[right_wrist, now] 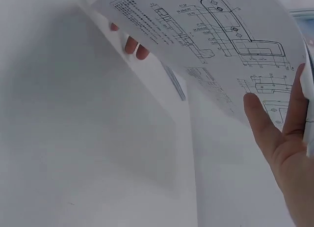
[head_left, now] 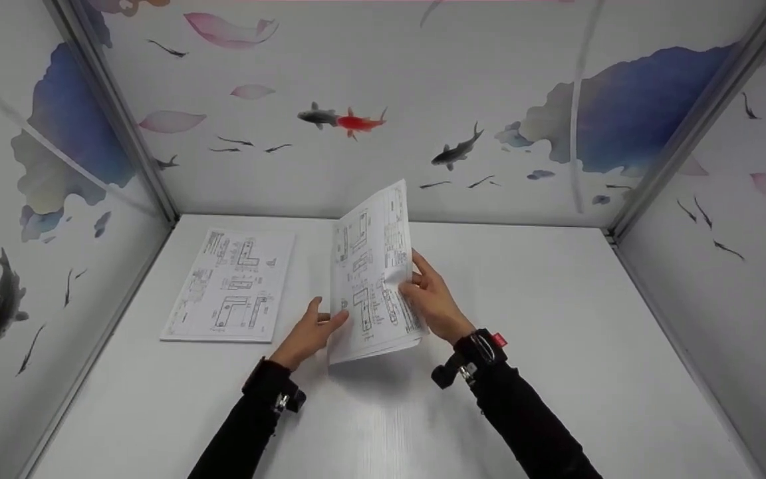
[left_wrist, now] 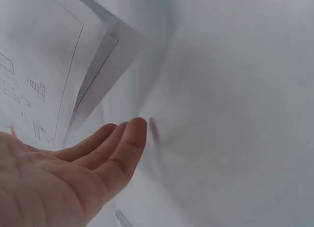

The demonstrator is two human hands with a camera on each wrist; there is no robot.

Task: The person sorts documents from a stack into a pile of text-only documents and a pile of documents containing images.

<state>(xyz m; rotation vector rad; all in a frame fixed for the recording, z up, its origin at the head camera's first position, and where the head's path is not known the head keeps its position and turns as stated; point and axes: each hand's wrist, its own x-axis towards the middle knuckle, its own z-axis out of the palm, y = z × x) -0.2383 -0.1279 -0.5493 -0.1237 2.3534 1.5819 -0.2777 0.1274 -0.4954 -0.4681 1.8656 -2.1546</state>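
Nearest: two arms, black knit-looking sleeves (head_left: 529, 419), one dark wrist band (head_left: 268, 380) on each; the right one carries a small red tag (head_left: 499, 340).

Left hand (head_left: 304, 338): fingers loosely extended, side by side, thumb apart, palm facing up in its wrist view. No grip on anything. Thumb tip lies at the left edge of the held sheets (head_left: 366, 266); whether it actually touches is hard to tell, the wrist view being soft.

Right hand (head_left: 437, 303): thumb on the printed face, fingers behind, pinching the sheets' right edge. Paper dented beside that thumb.

Held sheets: one bundle, at least two layers at the lower edge. Thin, white, matte; raised above the table and tilted, gently bowed. Black line drawings of L-shaped and bar-shaped parts, with small dimension text.

Left of the bundle, well apart from the right hand: one paper pile (head_left: 237, 286), flat, rectangular, similar drawings on its top sheet.

Under all: one white table (head_left: 542, 346), smooth, slightly glossy.

Farther: one back wall (head_left: 396, 53), white, printed with blue-grey washes, pink petals, dark fish and one red fish (head_left: 360, 123). Two straight metal posts (head_left: 120, 120), one at each back corner.
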